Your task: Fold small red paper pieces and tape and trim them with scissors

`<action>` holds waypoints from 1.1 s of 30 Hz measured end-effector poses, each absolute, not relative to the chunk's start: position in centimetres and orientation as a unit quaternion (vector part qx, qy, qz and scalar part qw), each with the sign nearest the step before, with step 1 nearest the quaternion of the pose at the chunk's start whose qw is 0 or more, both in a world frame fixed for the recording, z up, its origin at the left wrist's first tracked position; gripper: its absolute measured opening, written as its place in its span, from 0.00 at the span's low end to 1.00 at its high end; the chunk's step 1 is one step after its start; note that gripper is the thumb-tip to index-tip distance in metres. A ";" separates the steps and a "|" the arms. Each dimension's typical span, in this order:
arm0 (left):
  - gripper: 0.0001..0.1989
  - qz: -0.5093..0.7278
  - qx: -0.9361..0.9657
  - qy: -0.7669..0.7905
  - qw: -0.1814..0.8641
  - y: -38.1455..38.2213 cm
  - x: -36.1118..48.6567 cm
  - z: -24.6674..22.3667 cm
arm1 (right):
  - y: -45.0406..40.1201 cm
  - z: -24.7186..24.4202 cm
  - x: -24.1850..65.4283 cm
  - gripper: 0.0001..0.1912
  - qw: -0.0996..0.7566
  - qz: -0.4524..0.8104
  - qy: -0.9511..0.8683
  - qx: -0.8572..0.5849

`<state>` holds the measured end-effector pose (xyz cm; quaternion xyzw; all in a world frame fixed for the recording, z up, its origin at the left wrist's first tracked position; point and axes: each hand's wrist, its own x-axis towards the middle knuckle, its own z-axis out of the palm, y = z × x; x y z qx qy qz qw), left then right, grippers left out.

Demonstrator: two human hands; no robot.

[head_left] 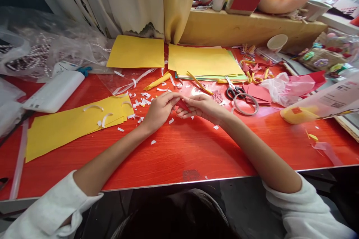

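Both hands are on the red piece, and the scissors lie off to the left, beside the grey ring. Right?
Not quite: the head view shows the scissors off to the right, beside the grey ring. The left hand and right hand are indeed on the red piece.

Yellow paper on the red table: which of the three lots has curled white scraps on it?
The long, narrow lot at left; the back-left lot and the back-right lot show none on top.
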<state>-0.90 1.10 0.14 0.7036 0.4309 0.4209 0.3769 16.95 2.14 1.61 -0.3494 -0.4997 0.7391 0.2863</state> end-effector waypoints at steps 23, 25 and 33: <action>0.07 0.404 0.690 0.439 0.410 1.6 -1.0 -0.2 | 2.0 1.5 16.5 0.11 0.282 0.695 -0.532 -0.393; 0.09 0.394 0.688 0.427 0.435 1.6 -1.0 0.0 | 2.0 1.4 16.5 0.11 0.290 0.678 -0.545 -0.399; 0.17 0.412 0.646 0.399 0.504 1.8 -1.2 -0.1 | 2.5 0.9 17.0 0.10 0.305 0.688 -0.544 -0.370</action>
